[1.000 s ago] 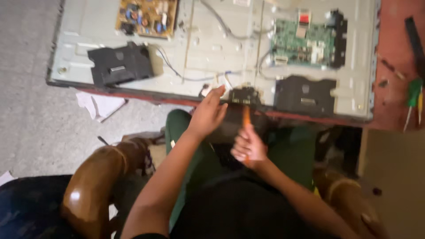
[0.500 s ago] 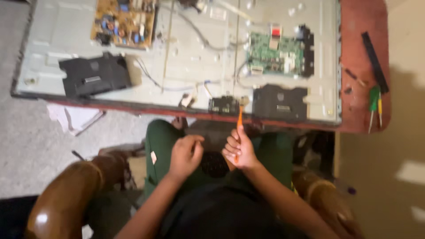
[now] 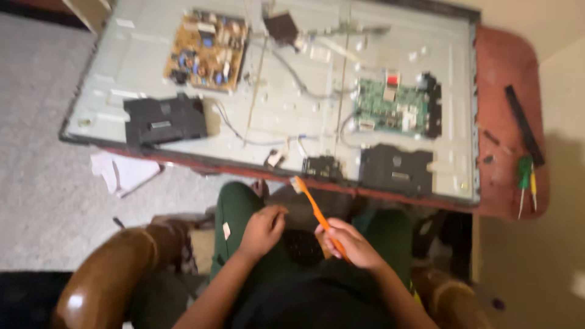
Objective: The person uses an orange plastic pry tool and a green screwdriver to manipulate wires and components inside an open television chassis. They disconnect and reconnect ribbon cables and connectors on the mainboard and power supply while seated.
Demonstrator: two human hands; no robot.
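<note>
My left hand rests loosely curled on my green-trousered thigh, holding nothing that I can make out. Just to its right, my right hand is closed round the handle of a slim orange plastic toothbrush, bristle end tilted up and away toward the panel edge, a grip that suits brushing dust off parts. Ahead of both hands lies a large opened flat-screen panel, back up: tan power board far left, green circuit board ahead-right, black speaker boxes near the front edge. It sits on a reddish wooden table; a green-handled screwdriver lies well right. Grey carpet left; brown chair arms flank me.
</note>
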